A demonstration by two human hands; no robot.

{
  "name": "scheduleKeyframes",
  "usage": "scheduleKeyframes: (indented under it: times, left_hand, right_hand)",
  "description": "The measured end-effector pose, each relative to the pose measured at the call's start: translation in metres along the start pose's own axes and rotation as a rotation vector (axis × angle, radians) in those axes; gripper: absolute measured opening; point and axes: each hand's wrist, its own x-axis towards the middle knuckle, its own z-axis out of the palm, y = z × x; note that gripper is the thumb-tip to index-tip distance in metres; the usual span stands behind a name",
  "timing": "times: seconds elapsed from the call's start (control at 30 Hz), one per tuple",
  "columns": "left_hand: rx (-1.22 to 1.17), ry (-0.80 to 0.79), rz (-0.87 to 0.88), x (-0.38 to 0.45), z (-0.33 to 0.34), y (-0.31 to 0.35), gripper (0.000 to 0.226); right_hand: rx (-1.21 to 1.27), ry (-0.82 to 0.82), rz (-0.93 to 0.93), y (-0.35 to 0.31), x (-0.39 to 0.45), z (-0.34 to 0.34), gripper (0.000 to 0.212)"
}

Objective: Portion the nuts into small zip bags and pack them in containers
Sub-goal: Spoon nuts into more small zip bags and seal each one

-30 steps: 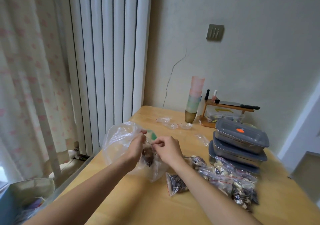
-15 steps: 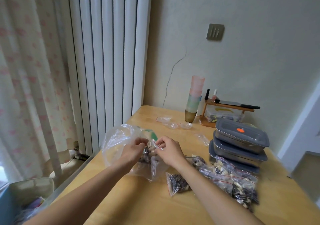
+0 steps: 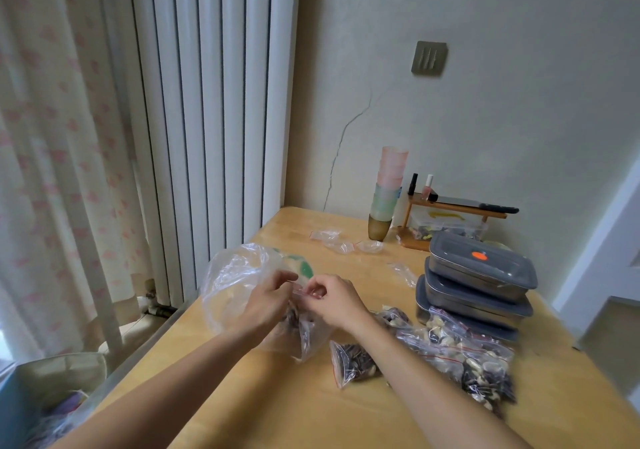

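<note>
Over the wooden tabletop (image 3: 346, 410), the left hand (image 3: 266, 305) and right hand (image 3: 334, 301) each pinch the top edge of a small zip bag (image 3: 303, 327) holding dark nuts, both grips closed on it. Filled bags (image 3: 460, 355) lie beside three stacked containers (image 3: 478, 286).

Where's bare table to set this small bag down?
Bare table lies near you, between your forearms. More lies left of the empty bags. Crowded right: filled bags against the stacked containers.
</note>
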Motion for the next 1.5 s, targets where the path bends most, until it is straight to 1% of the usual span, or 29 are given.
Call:
scheduleKeyframes:
  times: [0.07,0.13,0.17,0.23,0.33,0.37,0.43,0.47,0.57,0.63,0.67,0.73,0.8,0.87,0.97,1.07,1.13,1.23,1.3,1.33,1.4,1.43,1.5]
  left_hand:
    - [-0.015,0.027,0.027,-0.004,0.004,0.003,0.025]
    - [-0.054,0.099,0.071,-0.007,0.008,0.005,0.022]
    - [-0.037,0.14,0.11,-0.009,0.009,0.004,0.02]
    - [0.129,0.193,0.247,-0.009,0.013,-0.006,0.015]
    - [0.424,0.121,0.414,-0.008,0.023,-0.037,0.009]
    - [0.521,0.085,0.463,-0.006,0.026,-0.048,0.012]
    - [0.715,0.035,0.576,0.001,0.031,-0.066,0.035]
    - [0.772,0.021,0.601,0.005,0.033,-0.071,0.045]
    - [0.912,0.003,0.582,0.011,0.037,-0.076,0.052]
    - [0.954,0.002,0.549,0.011,0.038,-0.077,0.054]
    - [0.962,0.007,0.547,0.01,0.038,-0.076,0.054]
    - [0.962,0.006,0.555,0.008,0.037,-0.076,0.054]
    - [0.963,0.001,0.545,0.006,0.037,-0.075,0.056]
    - [0.969,-0.001,0.539,0.006,0.037,-0.076,0.057]
    - [0.994,-0.013,0.543,0.004,0.036,-0.074,0.056]
    - [0.992,-0.015,0.546,0.001,0.036,-0.074,0.056]
    - [0.985,-0.017,0.548,0.001,0.036,-0.074,0.055]
    - [0.943,0.016,0.575,-0.002,0.037,-0.071,0.049]
    - [0.917,0.08,0.59,-0.003,0.036,-0.071,0.047]
    - [0.923,0.119,0.597,-0.004,0.035,-0.071,0.05]
    - [0.94,0.199,0.598,-0.003,0.035,-0.071,0.056]
    - [0.934,0.241,0.581,-0.003,0.035,-0.069,0.057]
    - [0.893,0.289,0.486,-0.004,0.035,-0.067,0.058]
  right_hand:
    - [0.021,0.03,-0.005,0.0,-0.003,0.001,0.023]
    - [0.045,0.106,0.022,-0.001,-0.005,-0.006,0.012]
    - [0.058,0.152,0.042,0.0,-0.006,-0.012,0.009]
    - [0.081,0.255,0.091,0.004,-0.007,-0.032,0.008]
    - [0.046,0.422,0.176,0.019,-0.006,-0.067,0.007]
    - [0.0,0.46,0.216,0.026,-0.008,-0.078,0.007]
    - [-0.117,0.519,0.283,0.038,-0.013,-0.094,0.006]
    - [-0.176,0.55,0.293,0.044,-0.018,-0.101,0.005]
    - [-0.321,0.609,0.242,0.058,-0.033,-0.11,0.005]
    - [-0.396,0.544,0.177,0.068,-0.043,-0.108,0.007]
    - [-0.44,0.482,0.159,0.071,-0.046,-0.105,0.012]
    - [-0.575,0.336,0.18,0.075,-0.053,-0.098,0.023]
    - [-0.691,0.23,0.234,0.074,-0.055,-0.093,0.018]
    - [-0.718,0.217,0.248,0.071,-0.055,-0.09,0.016]
    - [-0.695,0.234,0.192,0.069,-0.052,-0.088,0.017]
    - [-0.751,0.101,0.248,0.067,-0.052,-0.088,0.015]
    - [-0.743,0.026,0.3,0.072,-0.048,-0.09,0.01]
    - [-0.657,0.06,0.322,0.074,-0.038,-0.095,0.021]
    - [-0.653,0.171,0.301,0.072,-0.03,-0.098,0.038]
    - [-0.654,0.231,0.284,0.07,-0.025,-0.098,0.039]
    - [-0.637,0.306,0.262,0.065,-0.015,-0.094,0.03]
    - [-0.619,0.308,0.259,0.064,-0.007,-0.09,0.027]
    - [-0.545,0.262,0.244,0.065,0.013,-0.081,0.023]
